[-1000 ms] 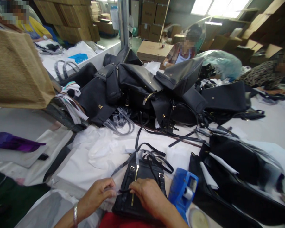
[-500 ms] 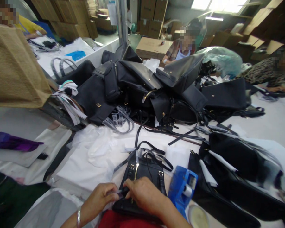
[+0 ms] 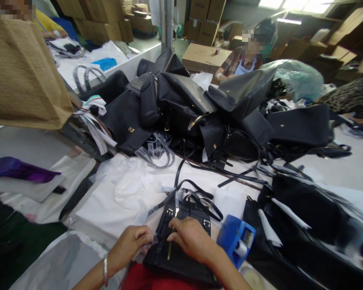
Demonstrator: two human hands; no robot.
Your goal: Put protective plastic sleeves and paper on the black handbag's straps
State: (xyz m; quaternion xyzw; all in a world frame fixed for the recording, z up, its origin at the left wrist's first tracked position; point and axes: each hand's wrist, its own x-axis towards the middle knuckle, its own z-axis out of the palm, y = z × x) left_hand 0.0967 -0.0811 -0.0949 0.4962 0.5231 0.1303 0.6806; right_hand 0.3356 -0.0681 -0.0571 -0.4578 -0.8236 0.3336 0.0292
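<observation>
A smooth black leather bag [image 3: 184, 266] lies beneath the right hand [image 3: 189, 237], whose curled grip hides any contents; I cannot tell. The left hand [image 3: 133, 243] pinches clear plastic film [image 3: 154, 238]; handling this seems the current step, probably calling next for a steady pinch.

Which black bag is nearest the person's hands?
The black bag with a gold strip down its middle, beside the blue dispenser; the other bags lie farther off.
</observation>
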